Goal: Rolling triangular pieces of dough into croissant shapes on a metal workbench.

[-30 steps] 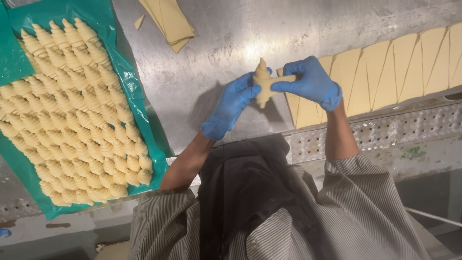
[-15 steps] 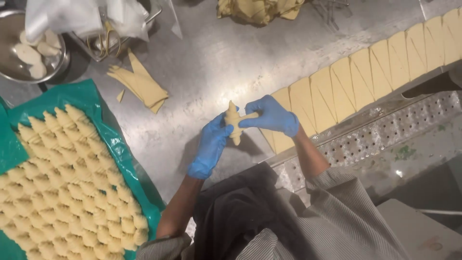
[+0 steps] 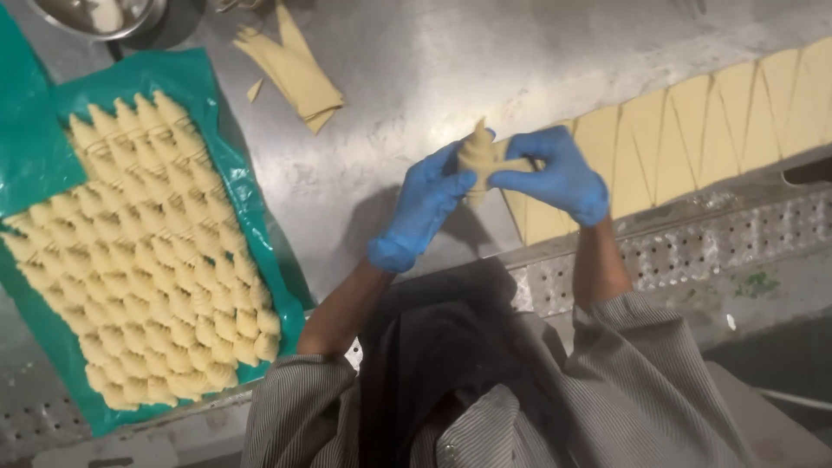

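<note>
- The tabletop (image 3: 407, 61) is brushed steel, dull and lightly floured — its front edge a perforated metal strip; nothing of the room shows beyond it.
- A green sheet (image 3: 35, 147) covers the left part of the tabletop and is nearly filled with rolled pieces (image 3: 147, 260), packed in tight diagonal rows. That much looks done.
- A dough strip (image 3: 693, 130), cut into long triangles, runs along the right side toward the near edge. It reads as the stock left to roll, and plenty of it remains.
- The left hand (image 3: 420, 208), in a blue glove, is raised above the tabletop, fingers curled and pressed against the near side of the dough piece (image 3: 479, 156).
- The right hand (image 3: 559, 173), gloved the same, pinches the piece's other end between thumb and fingers.
- The dough piece sits between both hands, off the tabletop, above the bare steel just left of the strip — partly rolled, by its look, with one pointed end sticking up.
- Some dough scraps (image 3: 295, 69) lie well apart at the far side.
- A metal bowl (image 3: 104, 13) shows at the top left corner, cut off by the frame.
</note>
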